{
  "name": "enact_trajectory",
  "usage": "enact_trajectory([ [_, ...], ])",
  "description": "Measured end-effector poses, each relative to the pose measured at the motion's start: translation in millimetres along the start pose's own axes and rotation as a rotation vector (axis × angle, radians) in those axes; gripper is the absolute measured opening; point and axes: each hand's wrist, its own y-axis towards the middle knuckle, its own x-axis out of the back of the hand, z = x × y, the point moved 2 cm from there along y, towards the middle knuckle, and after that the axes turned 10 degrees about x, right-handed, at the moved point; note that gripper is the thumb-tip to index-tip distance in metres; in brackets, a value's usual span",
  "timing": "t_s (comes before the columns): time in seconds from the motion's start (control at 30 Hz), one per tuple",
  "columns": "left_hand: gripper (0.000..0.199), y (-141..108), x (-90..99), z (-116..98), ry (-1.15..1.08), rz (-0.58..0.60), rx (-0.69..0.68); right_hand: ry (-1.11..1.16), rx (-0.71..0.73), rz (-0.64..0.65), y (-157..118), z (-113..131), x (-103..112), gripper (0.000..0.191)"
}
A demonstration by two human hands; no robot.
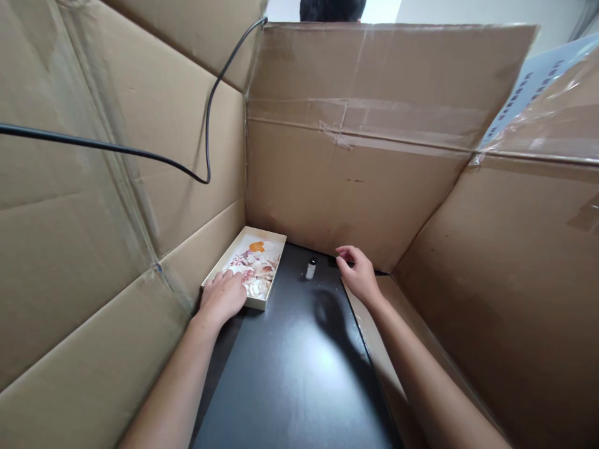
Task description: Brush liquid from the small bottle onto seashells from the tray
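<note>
Inside a tall enclosure of taped cardboard walls (355, 181), a person's 2 bare hands work over a glossy black surface (290, 380). The left hand (223, 298) rests palm down on the near end of a shallow cream tray (223, 257), fingers loosely curled over the rim and touching the seashells (255, 268) that fill it; it closes on nothing that can be seen. The tray sits at the surface's far left corner, against the left cardboard wall, with white, pink-brown and orange shells lying loose inside.

The right hand (359, 274) hovers at the far right edge of the surface, half open, thumb and forefinger curled toward each other; whether they pinch anything cannot be told. Just to its left stands 1 small upright bottle (311, 269) with a dark cap, apart from both hands and from the tray.

A black cable (207, 125) runs across the left wall and loops up over the top edge. Dark hair of another person (332, 9) shows above the back wall.
</note>
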Motion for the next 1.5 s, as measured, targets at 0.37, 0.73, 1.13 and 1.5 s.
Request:
enact_trajectory([
  [0.37, 0.034, 2, 3.8, 1, -0.036, 0.023, 0.030, 0.053, -0.029, 0.062, -20, -1, -29, 0.021],
  [0.73, 0.025, 7, 3.2, 0, -0.450, -0.089, -0.099, 0.102, -0.025, 0.060, -50, -6, -41, 0.018],
  [1.13, 0.038, 9, -1.0, 1, -0.238, 0.122, -0.069, 0.072, 0.004, 0.097, -58, -11, -47, 0.022],
  [1.5, 0.051, 24, -2.8, -2, -0.094, 0.303, -0.054, 0.070, 0.026, 0.135, -59, -5, -51, 0.022],
])
